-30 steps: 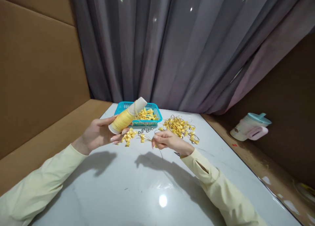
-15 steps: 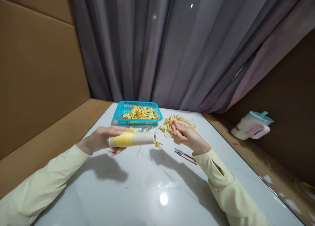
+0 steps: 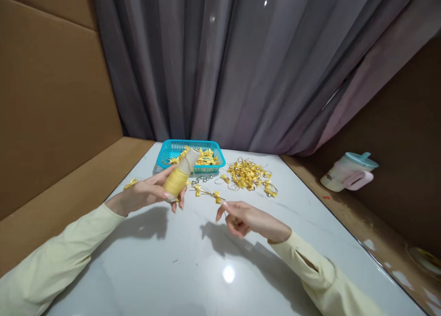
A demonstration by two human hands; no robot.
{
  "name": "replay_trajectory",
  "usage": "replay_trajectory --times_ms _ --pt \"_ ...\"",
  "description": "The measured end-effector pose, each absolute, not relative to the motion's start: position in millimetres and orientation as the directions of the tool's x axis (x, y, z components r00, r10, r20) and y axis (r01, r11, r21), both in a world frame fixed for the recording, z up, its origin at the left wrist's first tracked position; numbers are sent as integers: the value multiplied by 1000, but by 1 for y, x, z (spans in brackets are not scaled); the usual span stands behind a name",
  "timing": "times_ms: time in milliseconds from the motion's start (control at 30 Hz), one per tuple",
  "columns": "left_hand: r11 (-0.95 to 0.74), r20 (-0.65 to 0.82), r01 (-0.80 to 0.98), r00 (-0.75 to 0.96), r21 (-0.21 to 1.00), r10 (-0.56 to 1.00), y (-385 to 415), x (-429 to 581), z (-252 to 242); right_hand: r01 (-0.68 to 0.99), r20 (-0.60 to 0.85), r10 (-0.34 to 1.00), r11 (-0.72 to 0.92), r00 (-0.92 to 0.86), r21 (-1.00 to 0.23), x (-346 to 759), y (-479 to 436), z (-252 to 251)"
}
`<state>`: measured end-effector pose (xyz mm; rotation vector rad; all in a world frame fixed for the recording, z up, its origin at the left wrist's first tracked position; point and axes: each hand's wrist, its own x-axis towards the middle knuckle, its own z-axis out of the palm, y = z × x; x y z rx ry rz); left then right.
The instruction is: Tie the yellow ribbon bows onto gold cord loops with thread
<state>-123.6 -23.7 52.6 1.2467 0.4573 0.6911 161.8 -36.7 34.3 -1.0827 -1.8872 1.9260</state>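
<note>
My left hand (image 3: 144,194) grips a spool of yellow thread (image 3: 178,177), tilted with its white tip up and to the right, just above the white table (image 3: 193,270). My right hand (image 3: 241,216) hovers low over the table with its fingers loosely curled; whether a thread runs between its fingertips I cannot tell. Two small yellow ribbon bows (image 3: 206,194) lie between the hands. A few silver beads (image 3: 200,180) sit just behind them.
A turquoise basket (image 3: 174,147) with several yellow bows stands at the back. A pile of finished bows with loops (image 3: 250,175) lies to its right. One bow (image 3: 131,183) rests at the table's left edge. A pink-and-teal cup (image 3: 347,171) lies on the brown ledge.
The spool swung from lying level to tilted upward. My right hand dropped from near the bow pile down toward me. The small scissors that lay under my wrist are now out of sight.
</note>
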Motion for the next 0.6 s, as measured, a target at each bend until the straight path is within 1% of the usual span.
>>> replay_trajectory --times_ms 33,67,100,133,167,200,233,267,300,400,500,600 --pt "153 41 -214 695 965 718 -25 -122 54 395 -339 642 -61 -688 -917 163 -41 35" --pt "144 32 -204 676 968 736 -26 -120 56 482 -324 673 55 -665 -875 166 -45 35" --pt "135 26 -192 659 972 752 -27 -119 57 595 -294 727 193 -621 -780 171 -47 36" --pt "121 24 -179 646 976 763 -28 -118 59 718 -249 790 313 -561 -622 178 -48 36" --pt "106 21 -162 633 981 774 -29 -117 62 828 -194 851 382 -489 -411 187 -46 36" --pt "90 18 -143 620 986 784 -31 -116 64 906 -144 900 386 -411 -171 196 -44 36" --pt "75 16 -124 609 989 793 -33 -115 67 936 -114 929 347 -351 -54 206 -41 34" --pt "66 11 -106 598 992 801 -35 -114 70 949 -106 944 317 -314 10 215 -38 32" --pt "59 6 -91 588 994 809 -36 -114 72 953 -109 950 299 -292 50 223 -35 29" --pt "49 -3 -65 573 997 819 -40 -113 77 947 -135 947 306 -292 100 233 -30 16" --pt "45 3 -71 567 996 824 -40 -115 78 933 -120 938 339 -325 122 229 -31 3" --pt "42 10 -77 577 996 816 -38 -116 77 931 -66 937 349 -343 112 224 -31 -4"
